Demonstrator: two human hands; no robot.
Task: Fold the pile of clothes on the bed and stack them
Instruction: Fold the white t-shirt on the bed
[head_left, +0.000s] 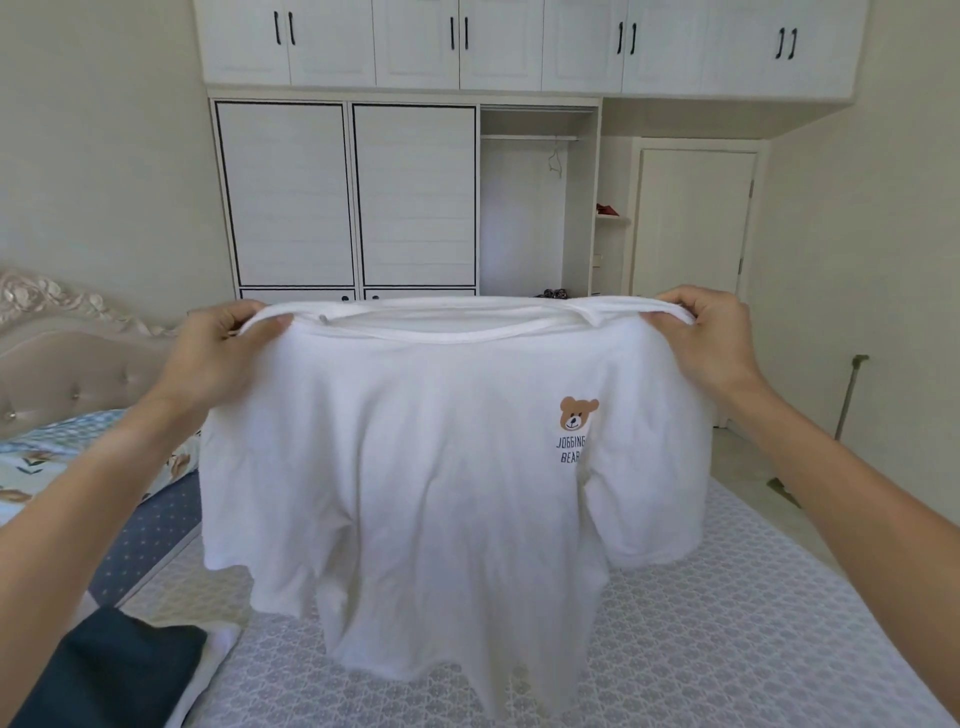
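Observation:
A white T-shirt (426, 467) with a small brown bear print on the chest hangs spread out in front of me above the bed (727, 623). My left hand (223, 353) pinches its left shoulder and my right hand (711, 338) pinches its right shoulder. The collar is at the top and the hem hangs down close to the grey patterned mattress cover; I cannot tell whether it touches. At the lower left lies a dark navy garment (119, 670) on top of a white one (218, 649).
A blue floral quilt (62, 457) and a padded headboard (62, 358) are on the left. White wardrobes (353, 197) stand behind the bed, one bay open with a hanger. A closed door (691, 223) is at the right, floor beside the bed.

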